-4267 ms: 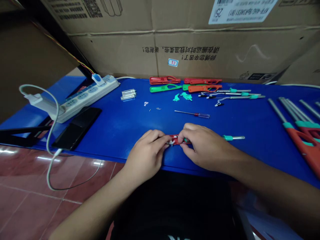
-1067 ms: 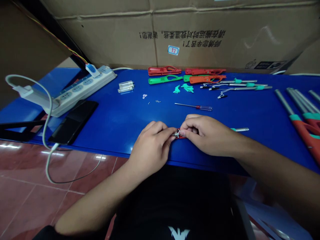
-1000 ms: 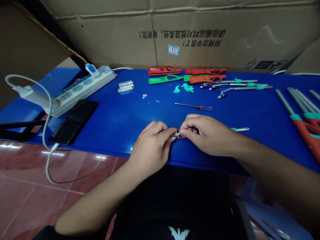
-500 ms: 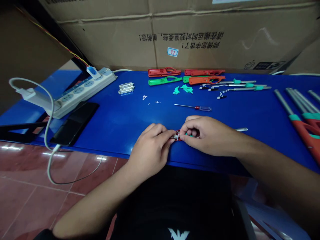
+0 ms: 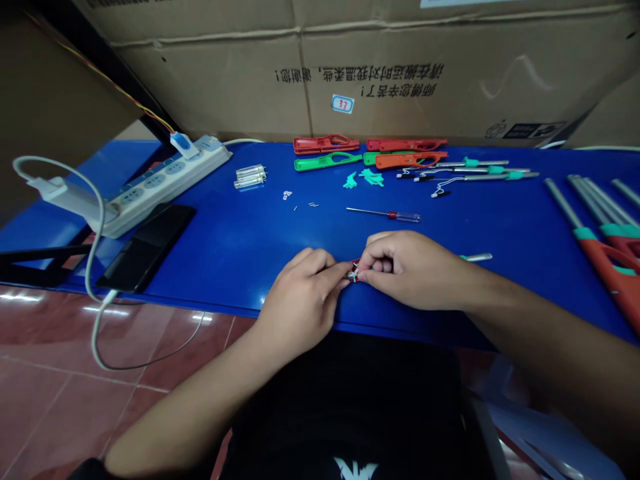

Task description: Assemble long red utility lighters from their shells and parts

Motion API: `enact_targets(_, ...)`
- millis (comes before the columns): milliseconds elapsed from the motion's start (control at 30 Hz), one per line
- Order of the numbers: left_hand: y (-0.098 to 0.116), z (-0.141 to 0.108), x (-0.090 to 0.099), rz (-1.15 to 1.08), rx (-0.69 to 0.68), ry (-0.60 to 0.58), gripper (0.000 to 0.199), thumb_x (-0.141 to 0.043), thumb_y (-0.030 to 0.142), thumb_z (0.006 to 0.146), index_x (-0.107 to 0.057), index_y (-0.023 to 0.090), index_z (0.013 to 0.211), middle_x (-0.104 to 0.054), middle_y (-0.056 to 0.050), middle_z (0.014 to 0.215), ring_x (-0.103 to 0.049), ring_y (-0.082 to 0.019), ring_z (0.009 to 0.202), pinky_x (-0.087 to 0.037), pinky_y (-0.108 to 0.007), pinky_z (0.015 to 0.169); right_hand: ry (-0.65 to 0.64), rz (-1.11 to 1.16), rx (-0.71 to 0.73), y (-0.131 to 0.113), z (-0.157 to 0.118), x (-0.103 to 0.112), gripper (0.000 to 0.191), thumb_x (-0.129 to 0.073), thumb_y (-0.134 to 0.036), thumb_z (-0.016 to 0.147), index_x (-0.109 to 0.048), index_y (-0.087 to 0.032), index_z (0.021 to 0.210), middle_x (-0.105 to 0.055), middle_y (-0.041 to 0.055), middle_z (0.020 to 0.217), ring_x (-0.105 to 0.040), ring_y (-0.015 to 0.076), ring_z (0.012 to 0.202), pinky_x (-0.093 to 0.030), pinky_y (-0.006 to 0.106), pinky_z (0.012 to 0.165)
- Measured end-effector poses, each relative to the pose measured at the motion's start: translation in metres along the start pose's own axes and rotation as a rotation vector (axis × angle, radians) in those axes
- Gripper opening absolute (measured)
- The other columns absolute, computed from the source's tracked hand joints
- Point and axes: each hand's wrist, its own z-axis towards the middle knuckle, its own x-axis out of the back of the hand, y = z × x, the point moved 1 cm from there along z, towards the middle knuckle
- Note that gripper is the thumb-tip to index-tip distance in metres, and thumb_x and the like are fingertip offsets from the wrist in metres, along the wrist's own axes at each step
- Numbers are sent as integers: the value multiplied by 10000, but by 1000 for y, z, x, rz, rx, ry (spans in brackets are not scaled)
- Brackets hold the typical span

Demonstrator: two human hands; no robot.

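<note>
Left hand (image 5: 307,290): I have it palm down, fingers closed on the casing's (image 5: 357,261) left end.
Right hand (image 5: 405,267): knuckles up, fingers curled over the casing; whether they grip the white wire (image 5: 355,267) I cannot tell.
Casing look: red, mostly covered, a metal part (image 5: 349,275) showing.
Casing place: at the table (image 5: 215,253), on the near side of the screwdriver (image 5: 404,217).

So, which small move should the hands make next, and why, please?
Perhaps the right hand should gently press the small pale part into the red casing while the left hand braces it. The left fingertips grip there, and the right fingertips are right at the part; how well it sits is hidden.
</note>
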Motion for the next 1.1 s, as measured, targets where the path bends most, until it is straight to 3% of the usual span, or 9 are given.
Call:
enact_targets(300,0,-1,4,-39,64,-21,240,-564,197,977,-664,172,1194,-687,-57,970,-591,-198,877,-497,-355,807,-65,-51,9,1,-5,17,202,-632,-382,847,-770,-237,819,-662,-2,795,-582,130,669,-433,284,613)
enact_targets(433,-1,-1,6,-91,80,10,142,-608,187,957,-666,161,1084,-723,-43,1033,-614,-182,939,-501,-335,862,-4,-115,-8,11,-8,33,224,-638,-439,832,-749,-248,867,-653,3,785,-590,157,705,-438,299,636)
enact_targets(567,-2,0,5,-100,57,41,135,-624,180,950,-689,163,1067,-734,-40,1042,-621,-175,944,-501,-339,888,-6,-248,-20,25,-8,44,352,-663,-542,780,-733,-242,951,-657,42,918,-599,192,784,-454,322,680)
enact_targets(700,-3,1,3,-36,58,102,140,-644,218,946,-736,193,1048,-740,-34,1018,-606,-189,932,-495,-366,874,-152,-311,-19,30,-8,44,305,-665,-492,775,-686,-235,938,-662,32,894,-591,189,767,-436,315,658)
enact_targets(833,-4,-1,1,103,98,187,152,-665,266,933,-784,269,1027,-706,-57,1058,-575,-225,969,-481,-410,848,-208,-357,-42,27,-7,41,226,-650,-456,794,-643,-238,853,-652,0,810,-574,163,686,-407,302,601)
enact_targets(1100,-7,4,11,28,62,95,225,-620,156,940,-782,250,1065,-698,-47,929,-566,-190,846,-488,-330,744,-218,-331,-94,23,-7,41,205,-632,-440,806,-649,-241,854,-659,-5,795,-580,157,668,-411,299,592)
